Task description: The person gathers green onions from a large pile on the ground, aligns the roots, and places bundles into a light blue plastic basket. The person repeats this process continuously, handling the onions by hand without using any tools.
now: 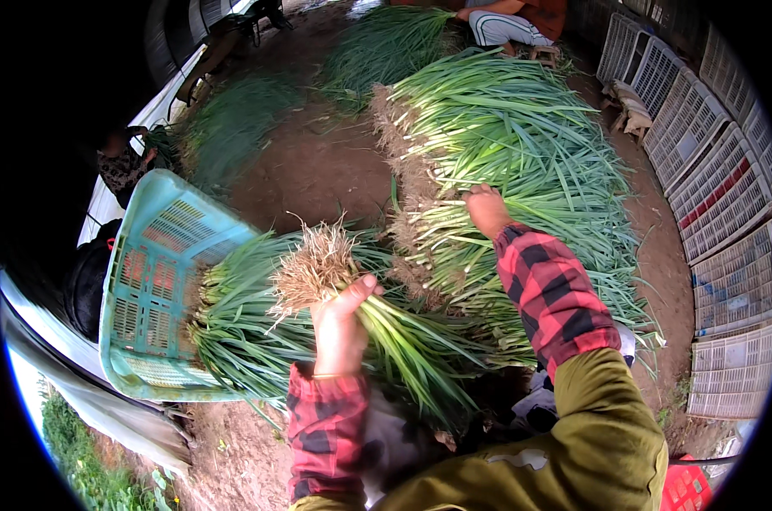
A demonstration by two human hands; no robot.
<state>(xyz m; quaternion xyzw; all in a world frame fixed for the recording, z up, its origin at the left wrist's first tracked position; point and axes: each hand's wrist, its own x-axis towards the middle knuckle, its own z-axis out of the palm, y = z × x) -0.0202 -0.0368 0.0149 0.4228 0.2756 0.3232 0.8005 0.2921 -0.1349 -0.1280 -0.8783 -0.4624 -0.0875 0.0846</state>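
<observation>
My left hand [339, 328] is wrapped around a bunch of green onions [386, 319]. Its tangled, pale roots [318, 266] point up and away, while the leaves hang down to the right. Further right, my right hand [486, 210] reaches onto a long pile of green onions [522, 145], its fingers curled on the pale stalks near the root end. The fingertips are partly hidden there. To the left of my left hand, a turquoise plastic crate [181, 192] lies tipped on its side with more green onions [250, 281] in it, leaves spilling out of its opening.
Grey-white plastic crates [718, 187] line the right side. At the top, a person in striped trousers [514, 28] sits by another heap of green onions [390, 51]. Another person [123, 162] is at the far left. A red crate [686, 487] shows at lower right. The floor is bare earth [318, 175].
</observation>
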